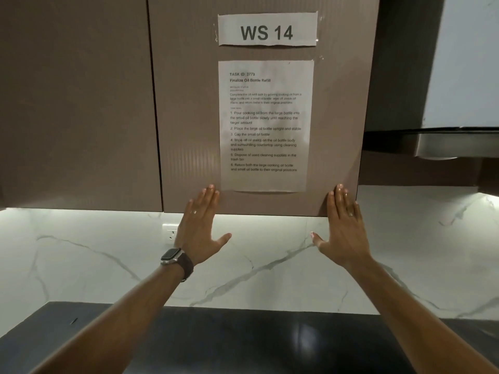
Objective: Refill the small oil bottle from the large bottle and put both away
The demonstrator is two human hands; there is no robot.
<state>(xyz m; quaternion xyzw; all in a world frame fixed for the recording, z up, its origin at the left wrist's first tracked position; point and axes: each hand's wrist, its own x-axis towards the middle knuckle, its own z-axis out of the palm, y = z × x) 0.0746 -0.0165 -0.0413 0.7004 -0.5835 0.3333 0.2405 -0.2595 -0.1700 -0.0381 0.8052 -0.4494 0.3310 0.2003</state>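
Neither oil bottle is in view. My left hand (pixel 201 228) and my right hand (pixel 343 228) are both raised flat, fingers together and thumbs out, in front of the lower edge of a brown wall cabinet door (pixel 189 130). Each hand holds nothing. Whether the palms touch the door I cannot tell. A printed task sheet (pixel 266 125) hangs on the door between and above my hands, under a paper sign reading "WS 14" (pixel 267 29). A watch sits on my left wrist.
A second brown cabinet door (pixel 75 103) is to the left. A range hood (pixel 445 141) juts out at the right. Below are a white marble backsplash (pixel 81 255) with a wall socket (pixel 170 232) and a dark countertop (pixel 243 341).
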